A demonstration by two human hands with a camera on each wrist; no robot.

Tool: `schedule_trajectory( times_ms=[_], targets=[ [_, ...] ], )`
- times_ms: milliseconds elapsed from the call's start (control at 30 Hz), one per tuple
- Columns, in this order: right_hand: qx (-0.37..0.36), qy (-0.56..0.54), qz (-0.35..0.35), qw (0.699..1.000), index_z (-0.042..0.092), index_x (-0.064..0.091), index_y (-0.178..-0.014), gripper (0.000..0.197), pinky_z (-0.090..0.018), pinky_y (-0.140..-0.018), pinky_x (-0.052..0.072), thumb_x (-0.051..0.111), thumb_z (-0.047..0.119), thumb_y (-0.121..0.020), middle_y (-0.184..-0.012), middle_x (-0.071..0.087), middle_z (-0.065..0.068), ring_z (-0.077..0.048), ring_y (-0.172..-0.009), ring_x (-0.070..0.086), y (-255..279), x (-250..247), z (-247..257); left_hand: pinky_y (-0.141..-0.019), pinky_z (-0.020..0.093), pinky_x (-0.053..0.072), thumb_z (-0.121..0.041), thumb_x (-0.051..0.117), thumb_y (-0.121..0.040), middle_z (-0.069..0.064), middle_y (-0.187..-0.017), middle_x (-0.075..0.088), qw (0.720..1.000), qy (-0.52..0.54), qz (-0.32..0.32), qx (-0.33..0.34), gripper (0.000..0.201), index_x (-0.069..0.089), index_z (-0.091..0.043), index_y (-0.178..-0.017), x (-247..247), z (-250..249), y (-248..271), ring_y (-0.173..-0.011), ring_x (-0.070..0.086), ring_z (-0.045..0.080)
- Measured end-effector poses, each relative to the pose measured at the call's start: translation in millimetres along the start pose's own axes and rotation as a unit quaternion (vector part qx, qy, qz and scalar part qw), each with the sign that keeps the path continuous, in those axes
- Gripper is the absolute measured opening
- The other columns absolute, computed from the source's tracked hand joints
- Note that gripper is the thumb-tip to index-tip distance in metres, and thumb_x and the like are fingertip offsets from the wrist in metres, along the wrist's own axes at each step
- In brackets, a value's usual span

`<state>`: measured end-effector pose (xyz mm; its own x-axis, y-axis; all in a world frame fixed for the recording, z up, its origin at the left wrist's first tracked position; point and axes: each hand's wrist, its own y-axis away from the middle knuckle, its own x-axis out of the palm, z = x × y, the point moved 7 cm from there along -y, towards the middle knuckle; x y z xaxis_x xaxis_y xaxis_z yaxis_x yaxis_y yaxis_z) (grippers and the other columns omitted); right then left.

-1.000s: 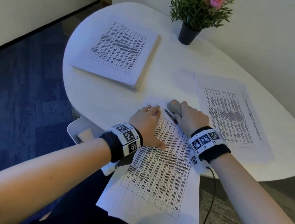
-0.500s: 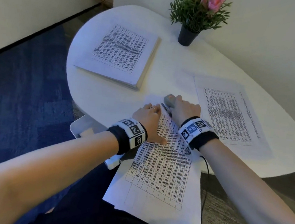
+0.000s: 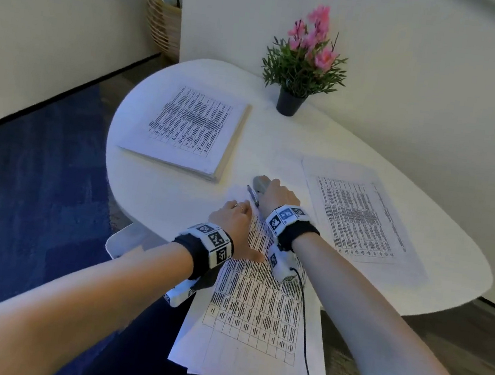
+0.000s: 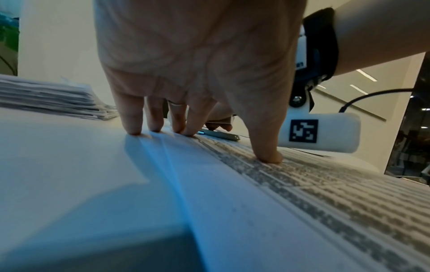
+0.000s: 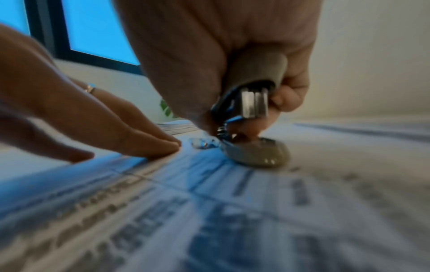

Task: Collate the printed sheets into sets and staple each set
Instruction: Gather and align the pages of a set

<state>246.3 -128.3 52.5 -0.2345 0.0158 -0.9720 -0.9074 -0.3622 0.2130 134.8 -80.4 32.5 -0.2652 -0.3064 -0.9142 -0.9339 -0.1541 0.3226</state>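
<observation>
While both forearms are reaching over the white table [image 3: 369, 146] in the head view, the left hand [image 3: 233, 220] is lying flat on the printed set [image 3: 256, 307] hanging over the near edge. From the left wrist, 4 straight fingertips [image 4: 133, 128] are pressing its top margin. From the right wrist, the right hand [image 5: 232, 55] is wrapping around the grey stapler [image 5: 253, 103], whose base is sitting on the set's corner.
</observation>
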Motion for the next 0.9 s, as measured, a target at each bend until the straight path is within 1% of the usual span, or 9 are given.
schedule_trajectory(
  times_ms=[100,267,367,467,533,600,667,800,900],
  targets=[
    [0.007,-0.068,0.012,0.998,0.001,0.047,-0.117,0.035,-0.036,-0.070,0.045,0.043,0.031,-0.097,-0.114,0.060,-0.017,-0.033,-0.098,0.061,-6.6,-5.0,5.1,-0.116,0.041,0.026,-0.079,0.061,-0.063,0.000,-0.160,0.008,1.000,0.008,0.003,0.006,0.124,0.009,-0.010,-0.152,1.4,-1.1,1.7,-0.145,0.011,0.023],
    [-0.029,-0.131,0.055,0.989,0.001,0.032,-0.126,0.043,-0.026,-0.044,0.037,0.041,0.033,-0.098,-0.098,0.058,-0.015,-0.021,-0.059,0.051,3.8,-6.0,-5.2,-0.117,0.040,0.022,-0.070,0.060,-0.075,0.002,-0.161,0.005,0.998,0.043,0.036,0.027,0.109,0.012,-0.010,-0.152,-3.2,8.1,-2.2,-0.146,0.011,0.024],
    [-0.061,-0.178,0.063,0.980,0.005,0.035,-0.120,0.034,-0.027,-0.048,0.040,0.043,0.028,-0.096,-0.098,0.059,-0.014,-0.022,-0.065,0.054,26.0,-12.6,-20.3,-0.108,0.036,0.036,-0.061,0.058,-0.083,0.009,-0.152,0.033,0.979,0.201,-0.019,-0.004,0.087,0.031,-0.008,-0.146,-18.8,18.7,-6.6,-0.134,0.040,0.023],
    [-0.120,-0.189,0.050,0.973,0.010,0.042,-0.117,0.029,-0.029,-0.059,0.043,0.049,0.026,-0.094,-0.103,0.052,-0.012,-0.022,-0.076,0.054,49.3,-23.6,-26.4,-0.096,0.031,0.048,-0.050,0.077,-0.072,0.007,-0.137,0.052,0.901,0.424,-0.076,-0.055,0.096,0.032,-0.007,-0.145,-24.3,28.4,-6.8,-0.114,0.059,0.018],
    [-0.157,-0.183,0.047,0.969,0.012,0.047,-0.120,0.032,-0.025,-0.063,0.042,0.054,0.027,-0.091,-0.107,0.045,-0.009,-0.022,-0.082,0.053,63.6,-28.2,-27.0,-0.090,0.039,0.054,-0.041,0.085,-0.065,0.008,-0.114,0.067,0.866,0.494,-0.056,-0.056,0.084,0.049,-0.004,-0.132,-19.6,25.0,-6.8,-0.096,0.067,0.018],
    [-0.187,-0.174,0.043,0.966,0.014,0.053,-0.122,0.034,-0.023,-0.067,0.037,0.058,0.028,-0.091,-0.105,0.043,-0.005,-0.020,-0.086,0.050,77.1,-31.7,-25.3,-0.082,0.048,0.056,-0.026,0.085,-0.065,0.009,-0.084,0.071,0.867,0.497,-0.030,-0.035,0.050,0.067,0.001,-0.103,-16.3,17.0,-4.6,-0.074,0.067,0.020],
    [-0.217,-0.158,0.033,0.963,0.016,0.057,-0.121,0.033,-0.023,-0.070,0.036,0.060,0.028,-0.090,-0.101,0.044,-0.004,-0.018,-0.088,0.047,86.8,-31.6,-24.4,-0.078,0.048,0.057,-0.021,0.083,-0.061,0.008,-0.074,0.071,0.884,0.466,-0.021,-0.031,0.032,0.073,-0.002,-0.085,-13.3,16.3,-4.2,-0.068,0.066,0.019],
    [-0.222,-0.107,0.024,0.969,0.024,0.060,-0.120,0.034,-0.030,-0.080,0.044,0.064,0.032,-0.087,-0.100,0.047,-0.002,-0.018,-0.089,0.050,94.2,-23.5,-33.5,-0.079,0.040,0.059,-0.005,0.083,-0.067,0.015,-0.083,0.074,0.854,0.515,0.050,-0.059,0.026,0.072,0.005,-0.089,-3.5,12.9,-3.1,-0.078,0.073,0.026],
    [-0.216,-0.062,0.016,0.974,0.034,0.056,-0.126,0.042,-0.032,-0.084,0.046,0.065,0.033,-0.086,-0.101,0.047,0.003,-0.014,-0.090,0.050,95.3,-21.6,-45.9,-0.071,0.031,0.060,0.005,0.075,-0.075,0.018,-0.080,0.073,0.841,0.533,0.069,-0.069,0.012,0.070,0.009,-0.085,-3.5,13.0,3.9,-0.076,0.073,0.029]
  ],
)
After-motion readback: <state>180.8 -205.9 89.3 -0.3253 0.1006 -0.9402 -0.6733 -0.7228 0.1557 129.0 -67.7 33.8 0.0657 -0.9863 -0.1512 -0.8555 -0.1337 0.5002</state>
